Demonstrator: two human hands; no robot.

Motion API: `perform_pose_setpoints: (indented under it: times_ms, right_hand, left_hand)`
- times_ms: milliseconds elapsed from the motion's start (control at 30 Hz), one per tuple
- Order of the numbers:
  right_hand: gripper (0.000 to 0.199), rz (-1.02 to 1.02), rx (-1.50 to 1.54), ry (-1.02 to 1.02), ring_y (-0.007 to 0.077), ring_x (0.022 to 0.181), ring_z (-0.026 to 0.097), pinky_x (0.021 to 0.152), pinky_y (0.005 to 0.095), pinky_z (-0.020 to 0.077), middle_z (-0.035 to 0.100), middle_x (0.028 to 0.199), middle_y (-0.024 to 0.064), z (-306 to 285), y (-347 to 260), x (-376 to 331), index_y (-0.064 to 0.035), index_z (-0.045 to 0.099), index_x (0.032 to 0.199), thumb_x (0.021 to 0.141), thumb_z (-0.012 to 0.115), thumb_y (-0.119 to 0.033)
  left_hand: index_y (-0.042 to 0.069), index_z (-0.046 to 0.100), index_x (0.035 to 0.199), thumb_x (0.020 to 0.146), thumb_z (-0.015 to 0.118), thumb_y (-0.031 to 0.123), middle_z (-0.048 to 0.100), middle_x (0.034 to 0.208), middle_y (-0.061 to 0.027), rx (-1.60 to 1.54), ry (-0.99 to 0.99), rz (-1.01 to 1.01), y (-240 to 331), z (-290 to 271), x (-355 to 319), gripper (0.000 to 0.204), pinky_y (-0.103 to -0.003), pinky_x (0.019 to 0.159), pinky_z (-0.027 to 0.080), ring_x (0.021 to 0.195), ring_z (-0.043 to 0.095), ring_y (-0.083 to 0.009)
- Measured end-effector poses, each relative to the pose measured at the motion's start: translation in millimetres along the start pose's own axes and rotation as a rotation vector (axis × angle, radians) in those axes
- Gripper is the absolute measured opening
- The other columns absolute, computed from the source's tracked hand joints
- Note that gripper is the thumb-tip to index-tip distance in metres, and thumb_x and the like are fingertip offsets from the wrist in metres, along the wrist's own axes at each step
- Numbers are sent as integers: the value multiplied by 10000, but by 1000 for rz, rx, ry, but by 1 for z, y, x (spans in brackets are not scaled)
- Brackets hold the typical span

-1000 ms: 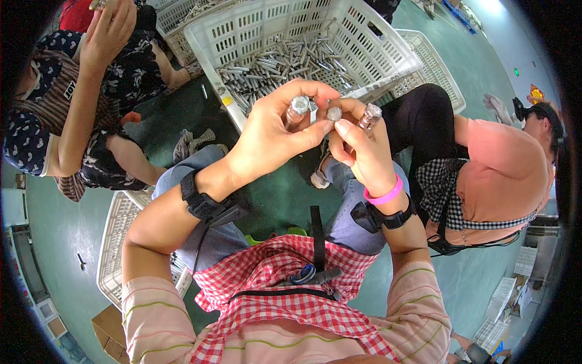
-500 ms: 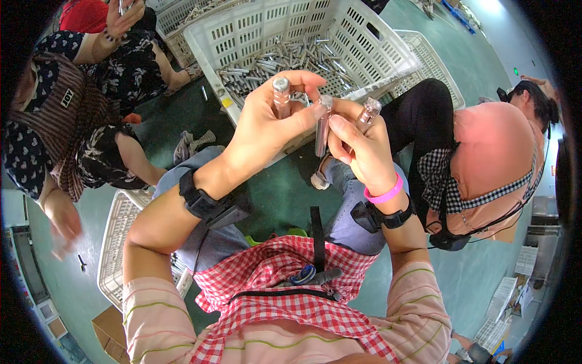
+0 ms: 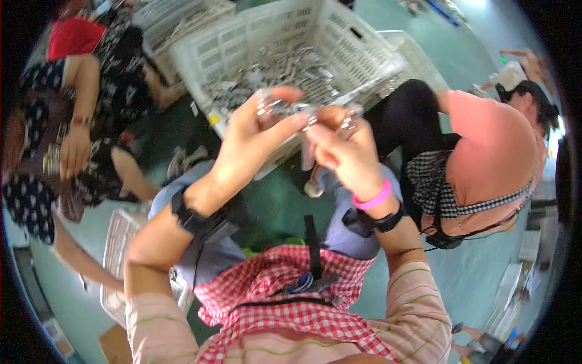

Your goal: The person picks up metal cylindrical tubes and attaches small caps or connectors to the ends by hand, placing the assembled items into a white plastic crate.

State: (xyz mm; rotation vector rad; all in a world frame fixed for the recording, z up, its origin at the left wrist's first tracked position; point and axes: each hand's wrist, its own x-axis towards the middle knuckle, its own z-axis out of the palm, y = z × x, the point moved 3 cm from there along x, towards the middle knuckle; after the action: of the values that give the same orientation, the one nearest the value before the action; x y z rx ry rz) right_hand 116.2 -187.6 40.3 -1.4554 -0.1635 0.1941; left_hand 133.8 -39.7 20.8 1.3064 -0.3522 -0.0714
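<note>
Both hands are raised close together over the near rim of a white basket and blurred by motion. My left hand (image 3: 245,142) is closed around a shiny metal bolt-like piece (image 3: 263,104) that sticks up from its fingers. Between the two hands a second metal bolt-like piece (image 3: 307,151) hangs roughly upright, its top pinched by the left thumb and fingertips. My right hand (image 3: 353,148) is closed too, its fingertips against that middle piece, and another metal bolt-like piece (image 3: 348,119) shows above its curled fingers. Fine detail of the pieces is smeared.
The white basket (image 3: 233,42) ahead holds many loose metal pieces (image 3: 291,73). A low white basket (image 3: 115,267) stands at my left, where a co-worker's arm (image 3: 85,258) reaches. Another person (image 3: 491,145) sits close on my right. More baskets (image 3: 418,57) stand behind.
My hands have shifted slightly left and down in the picture, still together around the metal pieces. The co-worker on the left has lowered a raised hand and stretched the other arm toward the low basket.
</note>
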Motion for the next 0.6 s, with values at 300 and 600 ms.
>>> perform_pose_setpoints:
  times_ms: [300, 600]
  right_hand:
    - [141, -53, 60, 52, -8, 516, 385, 443, 164, 278, 480, 615, -68, -6, 13, 10, -42, 571, 871, 802, 630, -149]
    - [222, -83, -37, -22, 5, 577, 377, 490, 178, 296, 467, 687, -63, -2, 18, 18, -29, 572, 921, 782, 662, -176]
  left_hand:
    - [-5, 494, 1103, 812, 573, 59, 542, 937, -2, -89, -11, -160, -9, 4, -4, 308, -197, 687, 397, 794, 482, -45]
    - [19, 476, 1012, 775, 619, 25, 481, 851, 27, 21, -39, -236, -7, 5, 2, 277, -181, 688, 388, 762, 449, -40]
